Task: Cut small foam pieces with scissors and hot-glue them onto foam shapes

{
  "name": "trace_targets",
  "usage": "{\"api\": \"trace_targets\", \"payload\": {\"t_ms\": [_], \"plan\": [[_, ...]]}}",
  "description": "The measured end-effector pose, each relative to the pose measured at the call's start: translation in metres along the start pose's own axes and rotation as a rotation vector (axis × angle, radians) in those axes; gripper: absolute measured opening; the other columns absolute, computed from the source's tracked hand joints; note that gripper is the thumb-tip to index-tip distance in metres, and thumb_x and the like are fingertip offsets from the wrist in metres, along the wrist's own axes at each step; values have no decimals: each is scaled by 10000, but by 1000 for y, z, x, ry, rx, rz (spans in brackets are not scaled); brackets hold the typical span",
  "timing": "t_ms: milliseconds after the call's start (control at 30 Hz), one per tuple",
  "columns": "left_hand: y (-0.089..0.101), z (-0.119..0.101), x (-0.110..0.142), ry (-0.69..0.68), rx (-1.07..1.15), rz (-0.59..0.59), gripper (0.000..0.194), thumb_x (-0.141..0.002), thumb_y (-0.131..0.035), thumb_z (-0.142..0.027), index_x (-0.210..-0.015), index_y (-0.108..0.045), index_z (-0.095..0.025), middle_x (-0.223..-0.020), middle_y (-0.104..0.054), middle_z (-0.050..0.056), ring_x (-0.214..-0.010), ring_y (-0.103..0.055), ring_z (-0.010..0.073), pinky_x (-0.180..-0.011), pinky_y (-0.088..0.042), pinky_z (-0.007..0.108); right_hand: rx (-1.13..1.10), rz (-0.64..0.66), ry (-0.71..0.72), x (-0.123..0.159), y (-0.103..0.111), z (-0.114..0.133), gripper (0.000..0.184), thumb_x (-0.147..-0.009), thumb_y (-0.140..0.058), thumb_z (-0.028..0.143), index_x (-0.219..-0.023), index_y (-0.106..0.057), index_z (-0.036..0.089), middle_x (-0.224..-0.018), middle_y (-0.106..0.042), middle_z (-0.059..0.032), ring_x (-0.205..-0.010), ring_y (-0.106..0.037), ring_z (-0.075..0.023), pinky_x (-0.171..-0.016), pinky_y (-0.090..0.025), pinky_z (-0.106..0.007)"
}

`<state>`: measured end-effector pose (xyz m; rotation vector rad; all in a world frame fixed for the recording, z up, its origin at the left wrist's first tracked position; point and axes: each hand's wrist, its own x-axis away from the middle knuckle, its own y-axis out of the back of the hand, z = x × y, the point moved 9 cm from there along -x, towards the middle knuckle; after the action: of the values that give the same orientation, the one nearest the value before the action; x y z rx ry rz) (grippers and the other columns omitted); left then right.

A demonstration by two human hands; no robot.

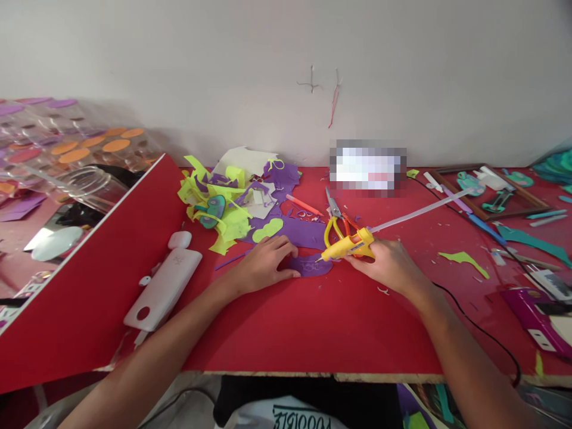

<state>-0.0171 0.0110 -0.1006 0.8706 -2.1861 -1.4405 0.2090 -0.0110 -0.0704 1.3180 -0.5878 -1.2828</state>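
My right hand (pixel 388 265) is wrapped round a yellow hot glue gun (pixel 350 245), a long clear glue stick (pixel 420 210) jutting from its back. The nozzle points left, over a small purple foam piece (pixel 316 266) that bears pale glue lines. On the left end of that piece, my left hand (pixel 273 262) presses it to the red table with thumb and fingers. Just beyond the gun lie scissors (pixel 333 202) and yellow-handled pliers or cutters (pixel 331 231). A yellow-green foam cutout (pixel 268 229) rests on a purple sheet (pixel 304 231) behind my left hand.
Yellow and purple foam scraps (pixel 223 208) pile up at the back left. A white power bank (pixel 163 290) leans by the red divider (pixel 93 286). At right are a wooden frame (pixel 491 214), a purple device (pixel 534 319) and a black cable (pixel 473 322). A blurred screen (pixel 369 168) stands behind.
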Motion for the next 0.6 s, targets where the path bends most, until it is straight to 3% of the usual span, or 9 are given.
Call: {"api": "trace_targets", "payload": {"t_ms": [167,300,600], "plan": [[2,-2,-1,-7,-10,-9,350,-938,-659,-505,-1111,-608,-205,-1124,-645,76,-1043,-600,259,-900,-444,379,138,-87,70,0,-6,21,205,-905,-597,351,-889,-679,163,-629,-693,-64,-528,-637,-208,-515,-335,-296],[3,-3,-1,-5,-17,-10,342,-938,-663,-495,-1105,-611,-202,-1110,-643,76,-1031,-598,257,-885,-446,374,203,-21,99,-1,-20,32,111,-855,-577,224,-869,-671,168,-684,-719,-68,-561,-646,-198,-526,-346,-290],[4,-4,-1,-9,-17,-12,347,-942,-656,-505,-1097,-613,-197,-1094,-638,76,-1004,-593,248,-866,-451,365,206,70,151,1,-30,36,156,-829,-573,123,-911,-703,149,-685,-698,-57,-566,-624,-179,-548,-342,-282]]}}
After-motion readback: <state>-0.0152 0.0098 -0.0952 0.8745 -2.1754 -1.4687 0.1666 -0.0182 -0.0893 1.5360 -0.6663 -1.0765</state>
